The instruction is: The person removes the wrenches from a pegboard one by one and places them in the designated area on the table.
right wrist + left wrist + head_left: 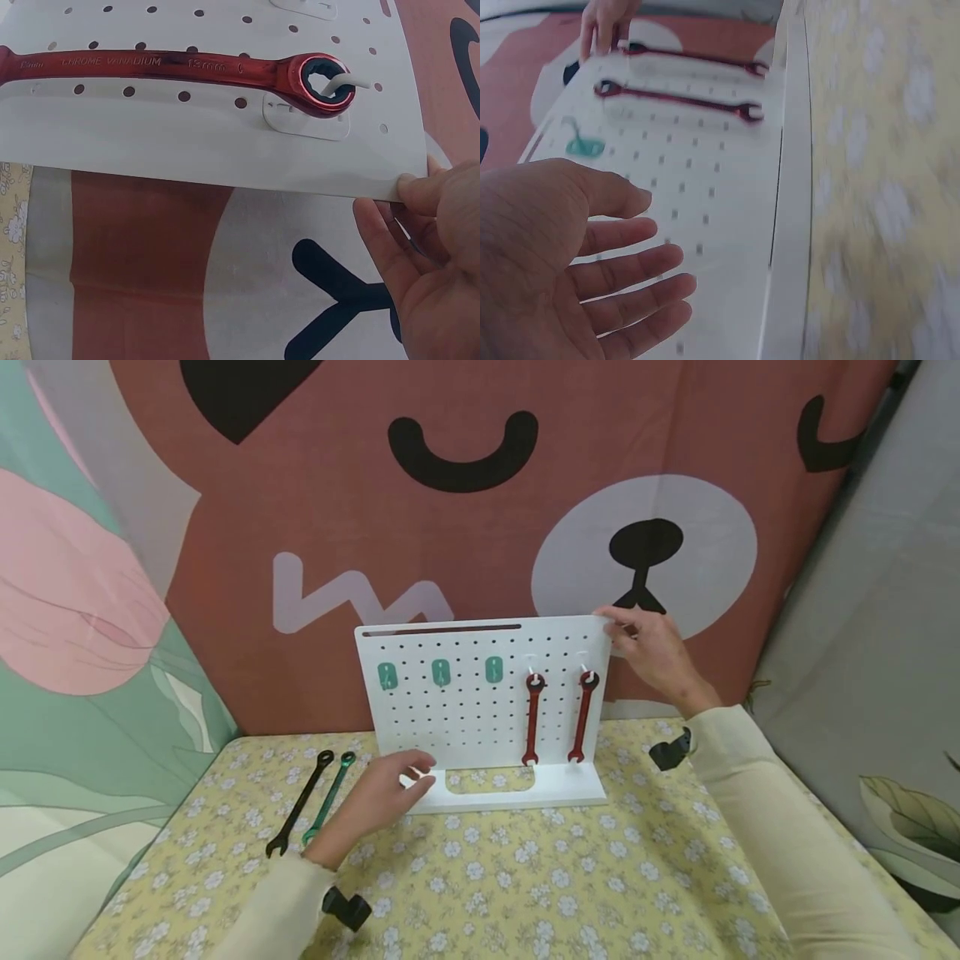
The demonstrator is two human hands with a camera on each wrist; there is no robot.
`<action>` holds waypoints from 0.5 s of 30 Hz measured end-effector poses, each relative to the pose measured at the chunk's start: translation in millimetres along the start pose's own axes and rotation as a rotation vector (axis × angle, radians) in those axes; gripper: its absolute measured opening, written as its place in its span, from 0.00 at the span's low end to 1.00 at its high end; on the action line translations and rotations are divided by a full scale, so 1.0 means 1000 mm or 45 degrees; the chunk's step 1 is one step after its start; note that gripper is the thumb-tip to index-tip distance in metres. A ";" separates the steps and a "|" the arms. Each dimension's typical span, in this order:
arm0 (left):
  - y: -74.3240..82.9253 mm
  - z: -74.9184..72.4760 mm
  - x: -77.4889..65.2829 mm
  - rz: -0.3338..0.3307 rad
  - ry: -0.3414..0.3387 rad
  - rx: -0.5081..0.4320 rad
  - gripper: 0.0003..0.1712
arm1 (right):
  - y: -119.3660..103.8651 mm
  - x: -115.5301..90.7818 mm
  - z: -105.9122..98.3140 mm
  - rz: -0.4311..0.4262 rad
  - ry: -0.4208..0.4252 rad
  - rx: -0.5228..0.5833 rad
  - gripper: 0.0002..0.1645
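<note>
Nearest the head camera come our cream fabric sleeves (795, 835), reaching over the yellow flowered table (540, 877) toward the upright white rectangular pegboard (468, 703), whose long axis runs left to right straight in front of us. Our right hand (656, 652) pinches the pegboard's upper right corner between thumb and fingers. Our left hand (386, 789), fingers loosely bent, spread and holding nothing, hangs before the pegboard's lower left; whether it touches the foot we cannot tell. Two red metal wrenches (532, 718) hang vertically on the pegboard's right half, while three teal hook plates (441, 672) sit bare on its left. Left of the pegboard lie a black metal wrench (302, 803) and a green metal wrench (328, 799), side by side, ring ends pointing away from us and slanting toward the pegboard; our left hand is clearly the nearer one to both.
</note>
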State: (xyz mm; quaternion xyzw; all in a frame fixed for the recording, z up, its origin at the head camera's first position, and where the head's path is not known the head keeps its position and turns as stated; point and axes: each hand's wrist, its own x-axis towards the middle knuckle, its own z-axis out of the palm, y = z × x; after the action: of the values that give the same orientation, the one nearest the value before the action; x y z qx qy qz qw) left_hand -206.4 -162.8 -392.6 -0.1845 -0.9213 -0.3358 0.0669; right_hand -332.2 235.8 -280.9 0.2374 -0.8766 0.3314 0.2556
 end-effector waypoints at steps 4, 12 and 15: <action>0.016 0.014 0.018 0.050 -0.007 -0.044 0.14 | 0.000 0.000 -0.002 0.012 0.006 -0.002 0.18; 0.035 0.040 0.047 0.147 -0.049 -0.200 0.16 | -0.002 -0.001 -0.002 0.058 -0.002 -0.022 0.19; 0.040 0.046 0.054 0.140 -0.050 -0.210 0.17 | -0.004 -0.001 -0.001 0.061 -0.013 -0.020 0.19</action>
State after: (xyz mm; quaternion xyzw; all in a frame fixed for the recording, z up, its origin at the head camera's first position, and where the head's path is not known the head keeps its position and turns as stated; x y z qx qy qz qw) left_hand -240.9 -89.1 -391.1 -0.2463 -0.8801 -0.4025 0.0518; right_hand -329.0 233.6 -279.1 0.2161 -0.8859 0.3294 0.2449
